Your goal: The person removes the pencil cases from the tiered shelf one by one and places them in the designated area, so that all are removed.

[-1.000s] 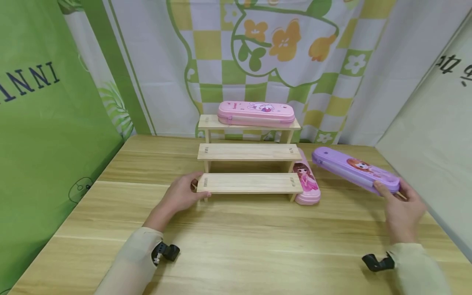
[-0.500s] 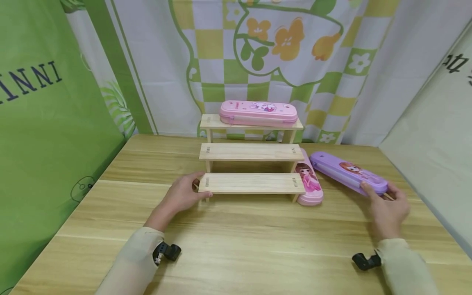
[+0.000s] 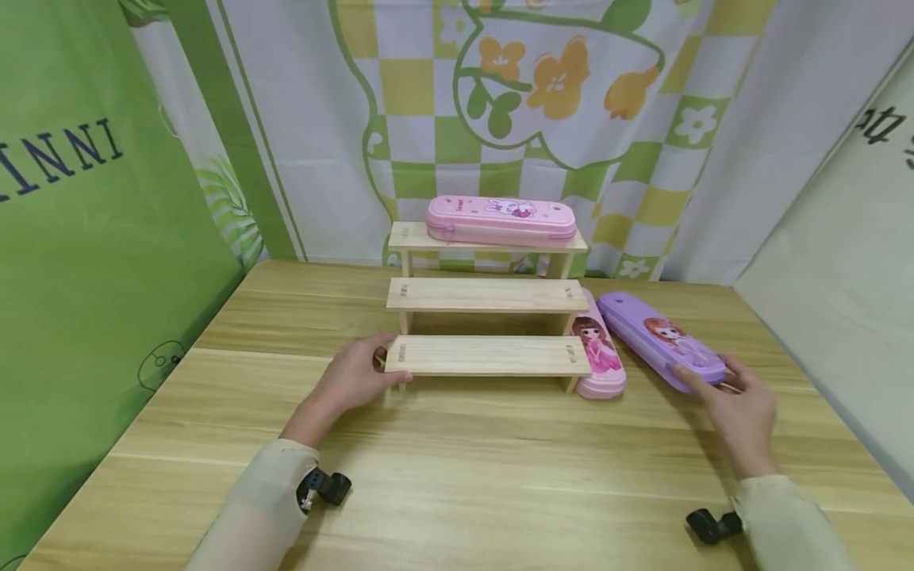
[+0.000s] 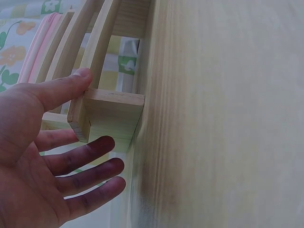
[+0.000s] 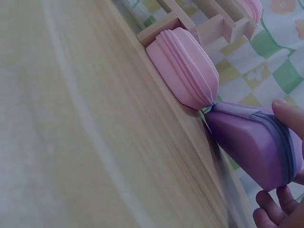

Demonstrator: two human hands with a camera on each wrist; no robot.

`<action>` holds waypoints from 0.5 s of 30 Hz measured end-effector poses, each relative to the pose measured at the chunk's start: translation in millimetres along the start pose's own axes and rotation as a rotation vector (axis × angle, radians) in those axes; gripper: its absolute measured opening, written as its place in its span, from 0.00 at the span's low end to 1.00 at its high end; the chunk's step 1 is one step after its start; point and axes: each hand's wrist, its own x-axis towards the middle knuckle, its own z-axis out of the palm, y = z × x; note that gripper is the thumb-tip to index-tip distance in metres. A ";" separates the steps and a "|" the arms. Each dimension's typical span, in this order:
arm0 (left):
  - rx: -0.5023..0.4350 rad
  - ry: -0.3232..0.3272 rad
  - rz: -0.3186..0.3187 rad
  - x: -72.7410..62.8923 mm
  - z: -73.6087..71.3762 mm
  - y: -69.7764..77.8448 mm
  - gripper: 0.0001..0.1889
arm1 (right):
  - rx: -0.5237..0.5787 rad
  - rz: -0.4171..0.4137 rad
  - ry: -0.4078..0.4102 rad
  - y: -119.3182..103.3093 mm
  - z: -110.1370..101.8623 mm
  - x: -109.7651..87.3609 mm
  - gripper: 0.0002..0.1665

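My left hand grips the left end of the lowest board of a three-tier wooden shelf. In the left wrist view the thumb lies on the board's edge, and the other fingers are spread below it. My right hand holds the near end of a purple pencil case printed with a red-haired doll. That case slants, its far end close beside a pink pencil case with a princess picture. The shelf partly hides this pink case. In the right wrist view the purple case's near end is tilted up off the table.
Another pink pencil case, with a rabbit print, lies on the top tier. The middle tier is bare wood. All stands on a wood-grain table, with a patterned curtain behind and a green panel at left.
My right hand has swung the purple pencil case's near end left and down toward the pink one, turning it more front to back. My left hand keeps its hold on the shelf.
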 end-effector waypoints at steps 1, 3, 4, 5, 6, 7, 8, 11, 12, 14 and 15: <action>0.000 0.001 0.000 0.0 -0.3 0.1 0.41 | -0.035 -0.022 -0.026 0.4 -0.4 -1.8 0.53; -0.001 0.002 -0.002 -0.1 -0.2 -0.4 0.41 | -0.084 -0.061 -0.077 0.8 -1.1 -5.4 0.53; -0.002 0.002 -0.004 -0.3 0.0 -0.4 0.41 | -0.102 -0.078 -0.096 0.8 -1.1 -7.2 0.53; -0.004 0.001 -0.006 -0.6 0.2 -0.3 0.41 | -0.118 -0.094 -0.111 1.1 -1.0 -8.5 0.52; -0.004 0.000 -0.008 -0.8 0.5 -0.2 0.41 | -0.129 -0.107 -0.123 1.3 -1.0 -9.4 0.52; -0.003 0.000 -0.008 -1.0 0.8 -0.1 0.41 | -0.135 -0.118 -0.131 1.5 -0.5 -10.1 0.51; -0.003 0.000 -0.010 -1.2 1.1 -0.1 0.41 | -0.139 -0.126 -0.134 1.8 0.1 -10.7 0.50; -0.003 0.001 -0.011 -1.3 1.4 0.2 0.42 | -0.152 -0.145 -0.139 2.6 2.3 -12.3 0.47; -0.002 0.002 -0.012 -1.2 1.4 0.3 0.42 | -0.152 -0.150 -0.140 2.7 3.1 -12.9 0.46; -0.003 0.003 -0.014 -1.1 1.1 0.4 0.42 | -0.142 -0.157 -0.134 2.8 4.7 -13.5 0.44; -0.004 0.003 -0.014 -1.0 0.8 0.5 0.42 | -0.139 -0.162 -0.131 2.5 5.3 -13.9 0.44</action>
